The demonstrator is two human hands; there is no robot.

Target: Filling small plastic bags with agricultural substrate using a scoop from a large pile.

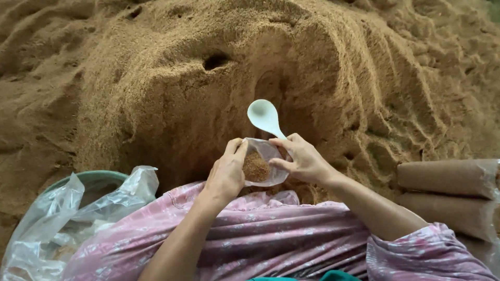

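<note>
The left hand pinched the small, soft clear plastic bag of brown sawdust at its rim. The right hand, at 3 o'clock, gripped bag and white plastic spoon — light, floppy, probably best held by the rim.

the big pile looks like dry, rough brown sawdust. the spoon is smooth white plastic. the little bag is thin, clear, shiny plastic. the pink cloth looks soft with folds. the crumpled bags are glossy plastic.
</note>
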